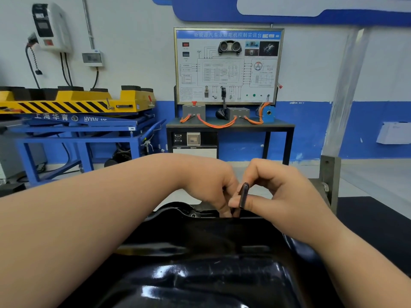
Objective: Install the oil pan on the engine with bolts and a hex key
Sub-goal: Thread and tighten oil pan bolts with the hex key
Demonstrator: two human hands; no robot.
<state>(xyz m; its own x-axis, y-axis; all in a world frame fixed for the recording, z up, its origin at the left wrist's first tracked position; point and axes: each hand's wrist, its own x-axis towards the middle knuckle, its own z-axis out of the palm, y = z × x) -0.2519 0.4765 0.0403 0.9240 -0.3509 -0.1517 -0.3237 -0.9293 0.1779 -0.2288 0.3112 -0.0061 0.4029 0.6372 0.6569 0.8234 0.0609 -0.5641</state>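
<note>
Head view: the left hand (209,185) reaches in from the lower left, fingers curled down at the far rim of the black oil pan (200,263). Beside it, the right hand (273,192) pinches the hex key (243,195), which stands nearly upright, its lower end hidden.

Glossy black under your hands, blue and yellow behind.

Your oil pan (200,278) gleams glossy black with white glints, and the hex key (243,195) you're pinching is dark, near black. Beyond, the lift table (73,101) shows yellow with black diagonal hazard stripes on a blue frame. The training board (228,65) is white under a blue header, orange cables (216,124) looping below it, against a white wall (133,41) banded blue.
</note>
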